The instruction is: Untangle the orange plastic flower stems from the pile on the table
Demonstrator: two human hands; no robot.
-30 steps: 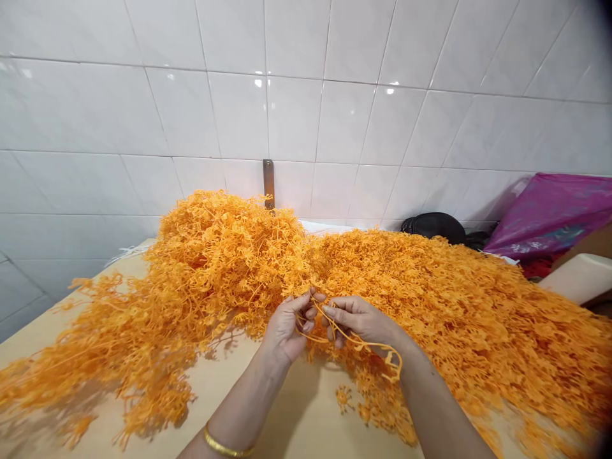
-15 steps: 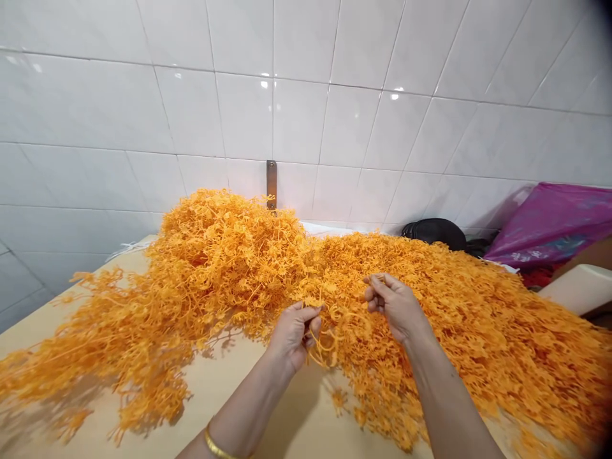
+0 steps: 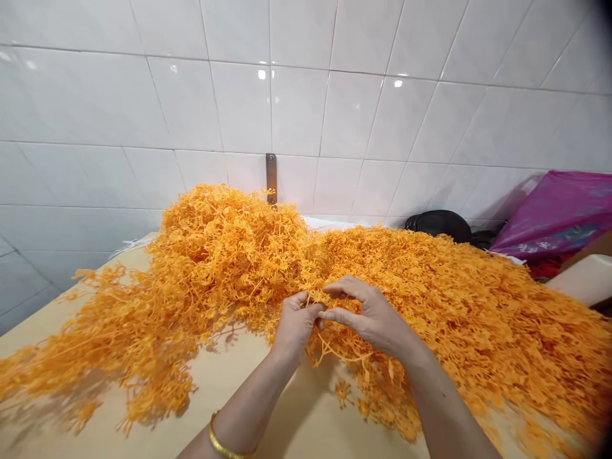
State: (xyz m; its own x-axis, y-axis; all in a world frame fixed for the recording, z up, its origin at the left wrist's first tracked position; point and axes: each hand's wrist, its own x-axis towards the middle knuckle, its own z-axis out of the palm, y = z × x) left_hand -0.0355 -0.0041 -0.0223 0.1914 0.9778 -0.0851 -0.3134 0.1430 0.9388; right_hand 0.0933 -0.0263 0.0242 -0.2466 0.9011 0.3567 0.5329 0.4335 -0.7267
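Orange artificial flower sprigs lie in a tall heap (image 3: 229,242) on the left and a broad, lower pile (image 3: 478,306) on the right. Between the two, my left hand (image 3: 297,325) pinches the thin stem of an orange plastic sprig (image 3: 329,347), whose branches hang below the fingers. A gold bangle circles that wrist. My right hand (image 3: 370,312) is beside it, thumb and fingers apart, its thumb tip close to the left fingertips. Whether the right thumb touches the stem I cannot tell.
All this rests on a pale tan tabletop (image 3: 229,395) against a white tiled wall (image 3: 296,108). A dark metal strip (image 3: 271,178) is fixed to the wall. At the back right are a black pouch (image 3: 440,224), a purple bag (image 3: 559,213) and a cream-coloured object (image 3: 583,280).
My right hand has moved left and spread its fingers, coming up to my left hand. The left hand has shifted slightly up and keeps its pinch on the sprig.
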